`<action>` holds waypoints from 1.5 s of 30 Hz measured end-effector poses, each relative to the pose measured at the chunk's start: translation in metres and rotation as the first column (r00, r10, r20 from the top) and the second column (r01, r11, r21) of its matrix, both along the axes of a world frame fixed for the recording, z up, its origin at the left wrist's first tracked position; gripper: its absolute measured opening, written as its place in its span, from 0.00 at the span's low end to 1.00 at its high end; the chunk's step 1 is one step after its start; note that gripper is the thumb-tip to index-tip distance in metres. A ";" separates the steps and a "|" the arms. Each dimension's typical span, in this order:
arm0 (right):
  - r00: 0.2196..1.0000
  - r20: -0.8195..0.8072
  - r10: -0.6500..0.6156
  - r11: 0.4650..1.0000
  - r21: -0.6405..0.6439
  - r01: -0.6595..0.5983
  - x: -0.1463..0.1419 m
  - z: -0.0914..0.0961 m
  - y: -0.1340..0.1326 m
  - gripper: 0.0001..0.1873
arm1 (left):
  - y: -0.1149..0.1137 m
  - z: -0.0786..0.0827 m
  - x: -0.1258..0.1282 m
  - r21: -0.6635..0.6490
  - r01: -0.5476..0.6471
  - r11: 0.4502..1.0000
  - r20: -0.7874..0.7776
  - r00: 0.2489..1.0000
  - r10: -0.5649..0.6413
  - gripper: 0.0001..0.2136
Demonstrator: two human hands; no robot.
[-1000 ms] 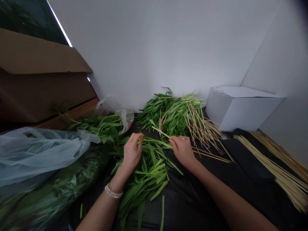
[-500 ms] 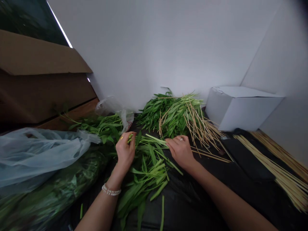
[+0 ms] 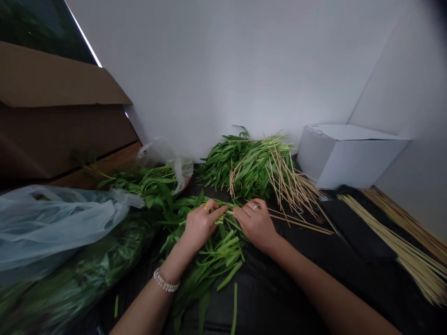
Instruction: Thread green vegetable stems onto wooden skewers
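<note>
My left hand (image 3: 201, 224) and my right hand (image 3: 254, 222) meet over a loose heap of green leafy stalks (image 3: 213, 256) on a black sheet (image 3: 279, 298). Both hands pinch the same few green stems (image 3: 228, 212) between their fingertips. A ring sits on each hand, and a pearl bracelet (image 3: 166, 284) circles my left wrist. Just behind the hands lies a pile of greens threaded on bamboo skewers (image 3: 258, 170).
A white box (image 3: 345, 156) stands at the back right. Loose bamboo skewers (image 3: 401, 246) lie along the right. At left are a clear plastic bag (image 3: 59, 223) over more greens, another bag with greens (image 3: 160, 172), and brown cardboard (image 3: 59, 116). A white wall rises behind.
My left hand moved right from the left greens to meet my right hand. My right hand shifted slightly left and down, and both now pinch the stems together.
</note>
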State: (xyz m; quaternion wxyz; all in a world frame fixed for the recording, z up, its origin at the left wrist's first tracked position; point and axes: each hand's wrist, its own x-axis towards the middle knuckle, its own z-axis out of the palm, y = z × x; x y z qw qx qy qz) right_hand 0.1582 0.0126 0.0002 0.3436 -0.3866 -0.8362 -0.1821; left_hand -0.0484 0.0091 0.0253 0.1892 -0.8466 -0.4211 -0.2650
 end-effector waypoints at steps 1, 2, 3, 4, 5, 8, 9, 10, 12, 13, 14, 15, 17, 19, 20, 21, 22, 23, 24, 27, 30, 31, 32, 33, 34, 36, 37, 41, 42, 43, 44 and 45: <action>1.000 0.006 -0.001 1.000 0.000 0.001 -0.001 0.000 0.000 0.11 | 0.000 0.000 0.000 -0.015 0.007 1.000 -0.018 1.000 -0.007 0.16; 1.000 0.012 0.000 1.000 0.001 0.000 -0.001 0.000 0.000 0.12 | 0.000 0.000 0.001 -0.025 0.016 1.000 -0.032 0.999 -0.017 0.17; 1.000 0.018 0.002 1.000 0.003 -0.002 -0.002 0.000 -0.001 0.11 | 0.000 0.000 0.001 -0.031 0.027 0.999 -0.044 0.999 -0.028 0.17; 1.000 0.025 0.004 1.000 0.007 -0.005 -0.002 0.000 -0.001 0.11 | 0.000 -0.001 0.002 -0.036 0.038 0.999 -0.056 0.998 -0.040 0.18; 0.999 0.034 0.008 1.000 0.012 -0.008 -0.003 0.000 -0.002 0.11 | -0.001 -0.001 0.002 -0.040 0.048 0.998 -0.069 0.996 -0.051 0.18; 0.997 0.081 0.019 1.000 0.020 -0.020 -0.006 -0.001 -0.004 0.11 | -0.003 -0.001 0.005 -0.056 0.063 0.996 -0.084 0.994 -0.068 0.17; 0.995 0.099 0.024 1.000 0.018 -0.026 -0.006 0.000 -0.004 0.11 | -0.003 0.000 0.005 -0.066 0.064 0.996 -0.087 0.994 -0.070 0.16; 0.993 0.111 0.031 0.999 0.012 -0.033 -0.007 0.000 -0.005 0.11 | -0.004 0.000 0.006 -0.077 0.067 0.995 -0.092 0.993 -0.074 0.14; 0.993 0.109 0.052 0.999 -0.010 -0.051 -0.007 0.002 -0.006 0.11 | -0.005 0.000 0.008 -0.102 0.078 0.992 -0.090 0.992 -0.087 0.11; 0.993 0.094 0.065 0.998 -0.025 -0.063 -0.007 0.003 -0.006 0.11 | -0.005 0.000 0.009 -0.115 0.088 0.990 -0.071 0.993 -0.097 0.09; 0.994 0.071 0.080 0.996 -0.042 -0.077 -0.006 0.004 -0.006 0.12 | -0.005 0.000 0.010 -0.126 0.101 0.987 -0.033 0.994 -0.106 0.08; 0.994 0.043 0.096 0.994 -0.059 -0.094 -0.006 0.005 -0.006 0.12 | -0.005 -0.001 0.010 -0.140 0.121 0.983 0.024 0.993 -0.119 0.07; 0.992 -0.021 0.126 0.987 -0.099 -0.127 -0.005 0.007 -0.006 0.12 | -0.004 -0.001 0.012 -0.177 0.179 0.968 0.181 0.973 -0.146 0.08; 0.984 -0.100 0.149 0.976 -0.146 -0.163 -0.006 0.007 -0.006 0.13 | -0.004 0.001 0.014 -0.213 0.245 0.946 0.344 0.925 -0.162 0.08; 0.976 -0.144 0.161 0.967 -0.172 -0.185 -0.007 0.007 -0.006 0.13 | -0.004 0.002 0.015 -0.226 0.274 0.935 0.413 0.896 -0.162 0.08; 0.966 -0.190 0.174 0.957 -0.199 -0.211 -0.007 0.007 -0.006 0.13 | -0.004 0.003 0.016 -0.238 0.296 0.925 0.468 0.869 -0.158 0.08; 0.953 -0.238 0.186 0.945 -0.223 -0.240 -0.008 0.006 -0.006 0.13 | -0.004 0.005 0.017 -0.253 0.314 0.915 0.510 0.847 -0.150 0.08; 0.937 -0.287 0.199 0.930 -0.246 -0.273 -0.009 0.006 -0.006 0.13 | -0.004 0.007 0.017 -0.271 0.331 0.904 0.541 0.829 -0.142 0.07; 0.916 -0.341 0.211 0.912 -0.268 -0.310 -0.010 0.006 -0.005 0.13 | -0.004 0.010 0.016 -0.295 0.346 0.891 0.564 0.816 -0.131 0.07; 0.817 -0.547 0.183 0.851 -0.328 -0.410 -0.008 0.006 -0.002 0.14 | -0.001 0.017 0.011 -0.357 0.372 0.857 0.634 0.770 -0.071 0.08; 0.695 -0.716 0.066 0.802 -0.376 -0.464 -0.004 0.007 0.004 0.13 | 0.002 0.022 0.004 -0.383 0.368 0.847 0.727 0.685 0.032 0.10; 0.662 -0.748 0.037 0.779 -0.393 -0.488 -0.003 0.007 0.005 0.12 | 0.003 0.023 0.002 -0.390 0.366 0.845 0.751 0.657 0.062 0.11; 0.635 -0.772 0.017 0.746 -0.413 -0.522 -0.002 0.007 0.007 0.11 | 0.004 0.023 0.000 -0.399 0.366 0.840 0.768 0.635 0.088 0.11; 0.615 -0.789 0.000 0.700 -0.439 -0.563 -0.002 0.007 0.007 0.10 | 0.004 0.023 0.000 -0.408 0.368 0.835 0.778 0.619 0.107 0.12; 0.603 -0.798 -0.013 0.643 -0.468 -0.606 -0.002 0.008 0.007 0.09 | 0.004 0.022 -0.001 -0.418 0.371 0.829 0.783 0.610 0.121 0.12; 0.616 -0.787 -0.025 0.541 -0.529 -0.654 -0.003 0.009 0.004 0.10 | 0.004 0.020 0.000 -0.432 0.378 0.819 0.783 0.607 0.133 0.12; 0.644 -0.765 -0.014 0.525 -0.553 -0.647 -0.004 0.010 0.002 0.11 | 0.004 0.019 0.001 -0.435 0.381 0.816 0.783 0.608 0.133 0.12; 0.798 -0.593 0.109 0.725 -0.501 -0.472 -0.009 0.014 -0.005 0.12 | 0.003 0.017 0.004 -0.426 0.378 0.822 0.785 0.607 0.127 0.12; 0.826 -0.549 0.125 0.774 -0.467 -0.427 -0.010 0.013 -0.006 0.12 | 0.003 0.017 0.005 -0.424 0.379 0.822 0.786 0.606 0.126 0.12; 0.846 -0.516 0.133 0.806 -0.441 -0.395 -0.011 0.013 -0.007 0.11 | 0.003 0.017 0.006 -0.424 0.384 0.820 0.787 0.604 0.124 0.12; 0.861 -0.491 0.135 0.822 -0.429 -0.374 -0.012 0.012 -0.007 0.11 | 0.003 0.017 0.007 -0.424 0.392 0.816 0.790 0.601 0.122 0.12; 0.871 -0.473 0.131 0.831 -0.427 -0.357 -0.012 0.011 -0.007 0.10 | 0.002 0.016 0.008 -0.427 0.404 0.809 0.794 0.596 0.121 0.11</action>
